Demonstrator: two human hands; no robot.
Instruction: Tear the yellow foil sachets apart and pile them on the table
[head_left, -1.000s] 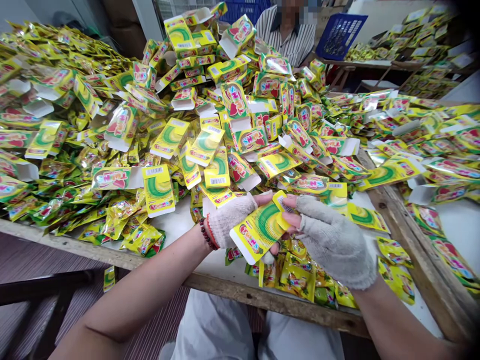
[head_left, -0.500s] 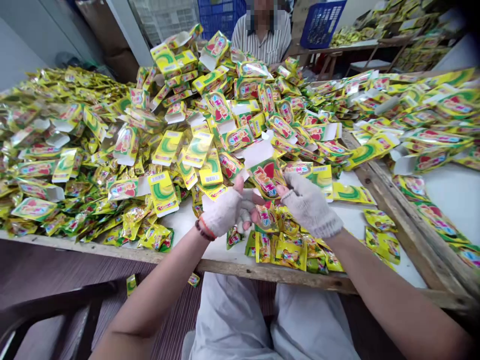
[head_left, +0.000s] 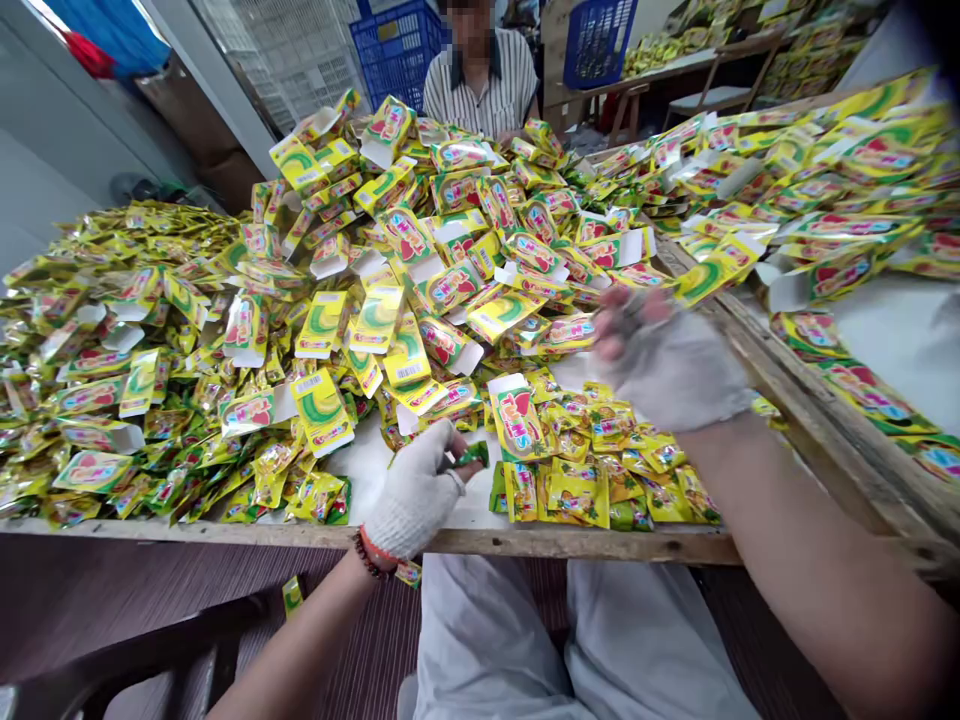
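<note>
My left hand (head_left: 416, 490), in a white knit glove, pinches a small green sachet (head_left: 472, 457) just above the white tabletop near the front edge. Right beside it a yellow-green carton (head_left: 514, 420) with its white flap open stands tilted on a heap of yellow sachets (head_left: 600, 470). My right hand (head_left: 667, 360), also gloved with bare fingertips, hovers over the sachets at the edge of the big pile of folded cartons (head_left: 420, 260). It is smeared by motion and I see nothing in it.
A person in a striped shirt (head_left: 480, 85) sits across the table. Blue crates (head_left: 394, 45) stand behind. Loose sachets (head_left: 112, 300) cover the left side. A wooden rail (head_left: 787, 390) divides off a second carton-strewn surface on the right. The wooden table edge (head_left: 300, 535) runs along the front.
Both hands have let go of the carton they were folding; it now rests on the sachets. My left hand dropped to pinch a sachet, my right swung out to the right.
</note>
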